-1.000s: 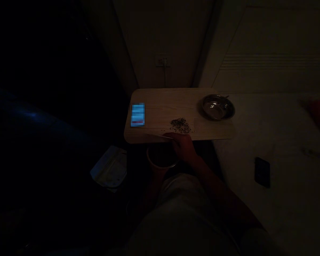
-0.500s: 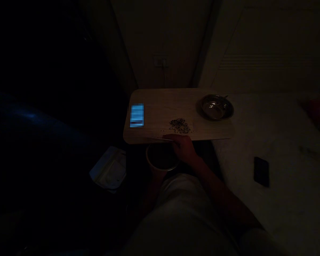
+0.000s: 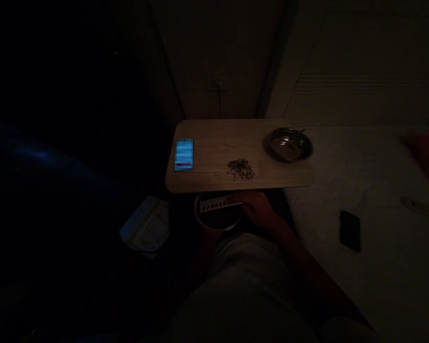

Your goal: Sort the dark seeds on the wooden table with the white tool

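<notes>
1. The right hand point(image 3: 253, 204) pinches one end of a pale, flat, slotted strip point(image 3: 214, 205), which reaches leftward from the grip over a round, dark-bellied bowl with a pale rim point(image 3: 218, 230). Held at one end only, the strip could twist or slip into the bowl.
2. The left hand point(image 3: 210, 237) sits under the bowl, below and left of that grip; darkness hides its fingers, so I cannot tell how firmly they close. A weak hold could let the bowl tip if the strip presses its rim.
3. Just beyond the grip, loose, small, dark grains point(image 3: 240, 169) lie near the edge of the pale wooden rounded-corner table point(image 3: 218, 136); a knuckle brushing them could scatter some off.
4. Dim light may hide any such slip.
</notes>
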A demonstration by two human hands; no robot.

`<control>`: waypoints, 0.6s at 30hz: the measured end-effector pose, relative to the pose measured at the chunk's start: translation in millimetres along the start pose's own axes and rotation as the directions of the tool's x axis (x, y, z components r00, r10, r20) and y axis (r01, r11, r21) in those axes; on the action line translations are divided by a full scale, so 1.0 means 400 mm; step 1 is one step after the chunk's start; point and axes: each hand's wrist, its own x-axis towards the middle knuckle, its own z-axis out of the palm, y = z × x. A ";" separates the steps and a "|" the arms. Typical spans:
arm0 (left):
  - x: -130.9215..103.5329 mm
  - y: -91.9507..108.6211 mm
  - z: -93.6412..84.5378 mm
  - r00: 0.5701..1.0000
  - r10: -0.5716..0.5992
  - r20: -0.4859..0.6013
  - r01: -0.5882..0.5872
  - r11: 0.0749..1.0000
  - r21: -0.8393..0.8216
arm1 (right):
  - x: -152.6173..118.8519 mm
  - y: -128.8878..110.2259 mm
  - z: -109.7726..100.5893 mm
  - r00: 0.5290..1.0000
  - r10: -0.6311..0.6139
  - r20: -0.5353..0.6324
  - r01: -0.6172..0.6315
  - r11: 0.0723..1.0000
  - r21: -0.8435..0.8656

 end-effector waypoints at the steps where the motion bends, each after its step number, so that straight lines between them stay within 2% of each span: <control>1: -0.005 0.000 0.004 1.000 -0.024 -0.004 0.024 1.000 -0.009 | -0.012 -0.001 -0.008 1.000 -0.007 -0.011 0.007 1.000 0.012; 4: -0.027 -0.001 0.022 0.999 -0.035 -0.001 0.035 0.999 -0.033 | -0.037 -0.007 -0.024 0.996 -0.001 -0.088 0.007 0.998 0.064; 7: -0.032 -0.006 0.025 1.000 -0.011 0.022 0.013 0.998 -0.063 | -0.040 -0.011 -0.028 0.974 0.078 -0.212 -0.061 0.994 0.086; 10: -0.006 -0.009 0.000 0.995 -0.049 0.085 0.051 0.999 -0.013 | -0.027 -0.006 -0.025 0.914 0.182 -0.362 -0.158 0.983 0.094; 13: 0.027 -0.011 -0.029 0.993 -0.004 0.114 -0.002 0.999 0.054 | -0.012 0.002 -0.023 0.850 0.228 -0.474 -0.220 0.973 0.074; 15: 0.042 -0.011 -0.037 0.985 -0.026 0.168 0.014 0.997 0.073 | -0.003 0.005 -0.023 0.826 0.238 -0.511 -0.252 0.967 0.043; 18: 0.048 -0.014 -0.031 0.977 -0.047 0.208 0.032 0.997 0.074 | 0.010 0.004 -0.025 0.814 0.233 -0.532 -0.282 0.959 -0.010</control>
